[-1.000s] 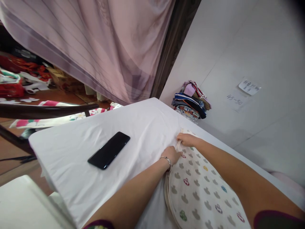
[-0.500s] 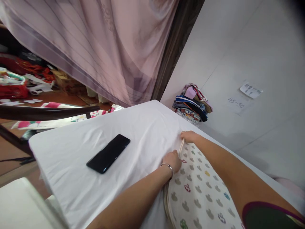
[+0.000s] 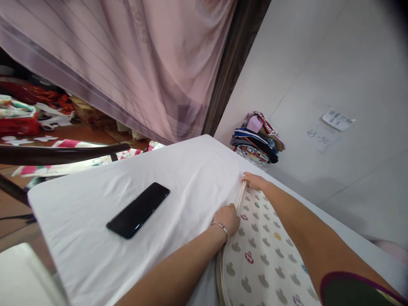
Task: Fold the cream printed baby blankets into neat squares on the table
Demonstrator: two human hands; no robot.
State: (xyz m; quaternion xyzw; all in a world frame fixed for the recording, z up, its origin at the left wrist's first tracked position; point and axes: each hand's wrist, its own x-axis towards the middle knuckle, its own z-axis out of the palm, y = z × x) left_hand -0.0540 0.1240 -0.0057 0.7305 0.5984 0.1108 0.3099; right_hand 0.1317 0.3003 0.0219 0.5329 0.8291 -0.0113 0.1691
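Observation:
A folded white cloth (image 3: 264,255) printed with grey and coloured rabbit heads lies on the right part of the white-covered table (image 3: 191,178); its layered edges show along the left side. My right hand (image 3: 254,181) pinches its far corner. Nearer to me, my left hand (image 3: 227,218), with a silver bracelet at the wrist, grips the left edge of the same cloth, the fingertips partly hidden. Between the two hands the edge runs in a straight line. The near end of the cloth passes out of view at the bottom.
A black phone (image 3: 138,210) lies on the table to the left. Folded clothes (image 3: 256,138) are stacked beyond the table by the wall. A dark chair (image 3: 63,155) stands at the left, a pink curtain (image 3: 143,63) hangs behind, and paper notes (image 3: 338,120) are stuck on the wall.
Both hands keep their hold on the cloth's edge. The left hand has shifted slightly left and toward me; the camera view has moved a little.

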